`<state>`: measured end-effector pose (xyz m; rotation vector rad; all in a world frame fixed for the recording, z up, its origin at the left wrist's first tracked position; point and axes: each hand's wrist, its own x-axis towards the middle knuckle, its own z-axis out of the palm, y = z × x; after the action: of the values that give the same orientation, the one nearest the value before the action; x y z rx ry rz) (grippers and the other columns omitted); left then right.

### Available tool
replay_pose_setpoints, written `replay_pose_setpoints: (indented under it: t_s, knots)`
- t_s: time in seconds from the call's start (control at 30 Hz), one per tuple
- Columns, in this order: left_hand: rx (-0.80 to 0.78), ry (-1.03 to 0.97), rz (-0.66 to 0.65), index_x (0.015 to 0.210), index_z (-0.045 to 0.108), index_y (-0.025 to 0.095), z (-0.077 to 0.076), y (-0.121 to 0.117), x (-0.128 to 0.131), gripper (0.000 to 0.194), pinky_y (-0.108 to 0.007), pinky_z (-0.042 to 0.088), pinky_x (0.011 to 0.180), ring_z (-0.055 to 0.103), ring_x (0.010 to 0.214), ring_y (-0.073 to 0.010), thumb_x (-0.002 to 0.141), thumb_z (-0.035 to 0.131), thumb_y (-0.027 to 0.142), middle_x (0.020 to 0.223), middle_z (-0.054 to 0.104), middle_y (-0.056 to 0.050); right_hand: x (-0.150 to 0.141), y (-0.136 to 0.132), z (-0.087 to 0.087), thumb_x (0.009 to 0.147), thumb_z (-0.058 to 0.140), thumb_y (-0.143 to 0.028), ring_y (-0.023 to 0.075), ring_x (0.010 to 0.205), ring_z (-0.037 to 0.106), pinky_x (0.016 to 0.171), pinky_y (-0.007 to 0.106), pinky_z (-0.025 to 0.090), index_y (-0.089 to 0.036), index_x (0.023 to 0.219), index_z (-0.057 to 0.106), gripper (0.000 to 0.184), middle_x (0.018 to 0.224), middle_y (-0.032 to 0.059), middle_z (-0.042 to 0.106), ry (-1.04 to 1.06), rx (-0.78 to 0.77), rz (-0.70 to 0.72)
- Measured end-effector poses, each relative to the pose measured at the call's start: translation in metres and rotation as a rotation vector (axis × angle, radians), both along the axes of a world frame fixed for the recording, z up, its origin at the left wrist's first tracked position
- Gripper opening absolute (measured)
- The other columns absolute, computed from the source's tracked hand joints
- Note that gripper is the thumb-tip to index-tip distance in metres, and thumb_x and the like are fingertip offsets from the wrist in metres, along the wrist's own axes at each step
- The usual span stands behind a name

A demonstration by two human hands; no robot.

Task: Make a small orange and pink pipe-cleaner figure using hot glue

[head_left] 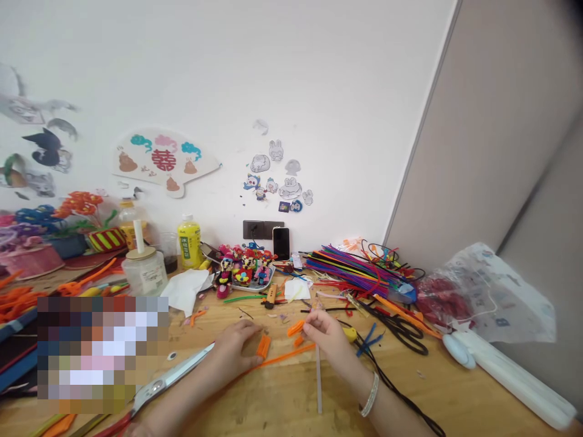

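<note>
Orange folded pipe-cleaner strip (296,328): fuzzy, matt. Long red-handled scissors (169,379): smooth metal blades, glossy. Light-brown wooden tabletop (268,397): smooth (faint sheen only). Crinkled translucent white plastic bag (514,303): shiny.

Faces a plain white wall (319,73), bright under soft, even light. Bears a fan-shaped sign (164,161) with red, teal, pink and brown marks, small cartoon cutouts (272,184) near the middle and paper pictures (45,149) at far left. Includes a dark socket (264,229) low down. Meets a grey-beige panel (464,133) on the right, along a narrow strip (422,121). Ends below at a wooden table (255,400).
</note>
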<state>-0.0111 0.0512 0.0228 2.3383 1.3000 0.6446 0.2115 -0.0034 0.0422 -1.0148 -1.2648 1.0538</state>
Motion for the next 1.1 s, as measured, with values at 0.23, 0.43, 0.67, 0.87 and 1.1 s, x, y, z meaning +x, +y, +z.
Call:
replay_pose_setpoints:
  t_s: [0.23,0.43,0.67,0.87,1.1]
  knots:
    - [0.026,0.082,0.01,0.092,0.064,0.026,0.004,-0.006,0.005,0.033,-0.037,0.038,0.084,0.053,0.099,-0.0255,0.059,0.063,0.031,0.105,0.061,-0.005,-0.001,0.0,-0.002,0.063,0.067,-0.041,0.0136,0.066,0.052,0.064,0.027,0.045,-0.017,0.068,0.052,0.028,0.066,-0.0011,0.053,0.027,-0.019,0.013]
    - [-0.142,-0.33,0.056,0.087,0.058,0.02,0.005,-0.013,0.016,0.029,-0.03,0.045,0.073,0.059,0.08,-0.0203,0.06,0.064,0.03,0.082,0.065,-0.002,-0.003,-0.003,0.002,0.063,0.066,-0.043,0.0138,0.067,0.054,0.067,0.029,0.046,-0.017,0.068,0.052,0.03,0.068,-0.0008,0.053,0.037,-0.025,0.029]
    - [-0.755,-1.057,0.087,0.094,0.05,0.019,0.009,-0.026,0.032,0.05,-0.029,0.048,0.074,0.063,0.063,-0.0126,0.052,0.075,0.032,0.067,0.062,0.005,-0.004,-0.006,0.007,0.061,0.067,-0.046,0.0139,0.063,0.055,0.066,0.03,0.047,-0.017,0.068,0.052,0.033,0.065,-0.001,0.055,0.092,-0.048,0.059]
    - [-0.711,-1.041,0.113,0.094,0.048,0.019,0.01,-0.026,0.034,0.055,-0.026,0.047,0.06,0.059,0.053,-0.0103,0.048,0.076,0.029,0.064,0.059,0.006,-0.003,-0.005,0.005,0.062,0.068,-0.043,0.0135,0.062,0.056,0.064,0.029,0.047,-0.016,0.067,0.053,0.031,0.063,-0.0008,0.056,0.122,-0.056,0.062]
    - [-0.368,-0.719,-0.017,0.099,0.051,0.018,0.001,-0.037,0.046,0.039,-0.025,0.045,0.06,0.057,0.064,-0.0133,0.06,0.059,0.016,0.069,0.056,0.003,-0.009,-0.009,0.008,0.062,0.068,-0.039,0.013,0.06,0.056,0.062,0.027,0.045,-0.016,0.066,0.053,0.028,0.063,-0.0014,0.056,0.121,-0.092,0.08]
